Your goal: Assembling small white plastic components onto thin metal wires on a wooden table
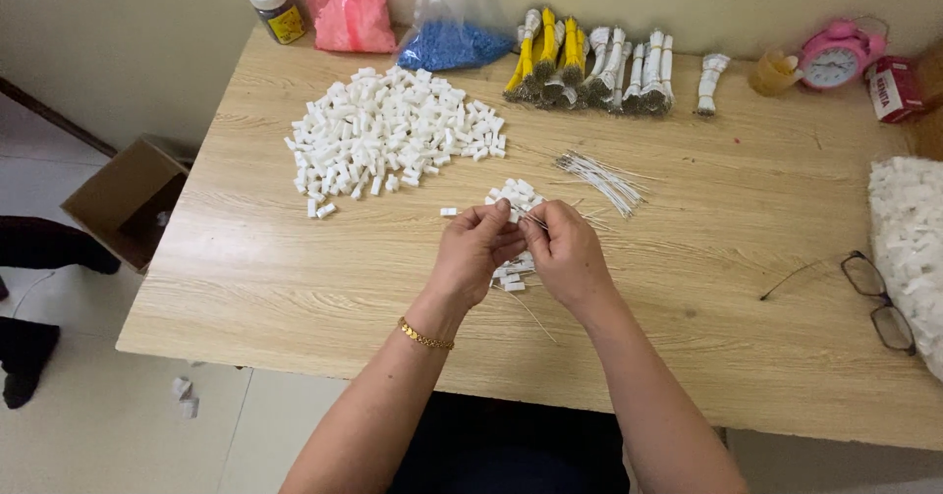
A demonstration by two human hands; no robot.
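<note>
- A small white plastic connector (504, 205) sits pinched at the fingertips of the left hand (473, 248), above the middle of the wooden table (295, 278), just in front of a little cluster of white connectors (518, 192).
- A thin white wire (533, 221) runs from the right hand (565, 250) towards the pinched connector; whether its end is already inside the piece is too small to tell.
- Containers: a clear plastic bag of blue pieces (454, 42) and a pink plastic bag (346, 8) lean on the wall at the far edge; beside them stands a brown jar with a white lid (275, 8). An open cardboard box (128, 199) lies on the floor to the left of the table; its contents are not clear.
- Both forearms reach in from the near edge and meet over the table's middle, with the hands touching, backs up. The left wrist wears a gold bracelet (424, 336).
- Left fingers are curled, thumb and forefinger closed on the connector. Right fingers are curled likewise, nipping the wire.
- More finished white pieces (511, 276) lie beneath the hands.
- Farther out: a large heap of white connectors (388, 131), a loose fan of white wires (601, 180), bundled yellow and white wires (589, 62), a pink alarm clock (835, 57) and a pair of spectacles (877, 300).
</note>
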